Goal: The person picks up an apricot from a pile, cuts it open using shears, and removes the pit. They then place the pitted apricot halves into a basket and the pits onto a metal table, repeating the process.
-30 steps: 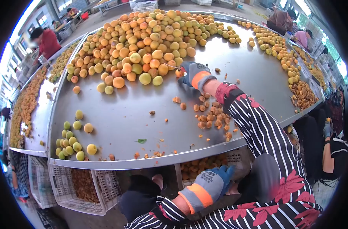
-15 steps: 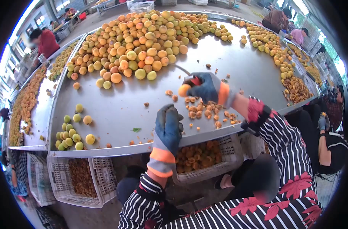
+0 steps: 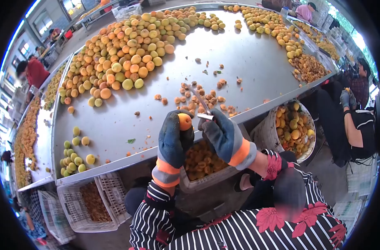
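Note:
My left hand (image 3: pixel 173 135), in a blue and orange glove, holds an orange apricot (image 3: pixel 184 121) over the table's near edge. Beside it on the right, my right hand (image 3: pixel 224 135) is closed around a knife (image 3: pixel 203 104), whose curved blade points up and away. Small brown pits (image 3: pixel 198 98) lie scattered on the metal table (image 3: pixel 115 129) just beyond my hands. A large heap of whole apricots (image 3: pixel 127 54) covers the back left. Under the hands, a crate of apricot halves (image 3: pixel 204 160) is partly hidden.
Several greenish apricots (image 3: pixel 73 160) sit at the table's left corner. Below the edge stand a white crate of brown pieces (image 3: pixel 94 202) and a bucket of apricots (image 3: pixel 296 129). Co-workers sit at the right (image 3: pixel 354 121) and back left (image 3: pixel 36 71).
My right hand has come down and nearer to my left hand. The apricot that was at my right hand is now in my left. The view has shifted, showing the bucket.

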The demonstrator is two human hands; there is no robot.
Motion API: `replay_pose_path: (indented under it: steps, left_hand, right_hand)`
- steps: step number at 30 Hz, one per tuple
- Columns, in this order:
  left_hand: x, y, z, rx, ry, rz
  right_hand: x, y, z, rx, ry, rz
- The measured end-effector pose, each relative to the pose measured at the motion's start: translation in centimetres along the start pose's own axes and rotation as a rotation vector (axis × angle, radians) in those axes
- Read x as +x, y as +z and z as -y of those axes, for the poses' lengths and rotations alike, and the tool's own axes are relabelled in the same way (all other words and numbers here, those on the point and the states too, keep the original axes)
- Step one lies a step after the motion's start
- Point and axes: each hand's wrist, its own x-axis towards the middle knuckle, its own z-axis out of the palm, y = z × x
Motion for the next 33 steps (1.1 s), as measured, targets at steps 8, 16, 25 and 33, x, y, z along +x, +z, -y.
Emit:
replay_pose_path:
  steps: [8, 16, 25, 33]
  left_hand:
    - [0.0, 0.6, -0.8, -0.052, -0.093, 0.074]
    - [0.2, 0.9, -0.8, -0.299, -0.289, 0.071]
    - [0.0, 1.9, -1.3, -0.593, -0.622, 0.041]
    - [-1.2, 2.4, -0.8, -0.081, -0.034, 0.140]
  right_hand:
    - [0.0, 0.0, -0.5, -0.003, -0.038, 0.027]
    - [0.2, 0.0, -1.1, -0.043, -0.047, -0.001]
    - [-0.9, -0.5, -0.7, -0.136, 0.034, 0.001]
    - [-2.3, -1.0, 0.8, -0.350, -0.019, -0.017]
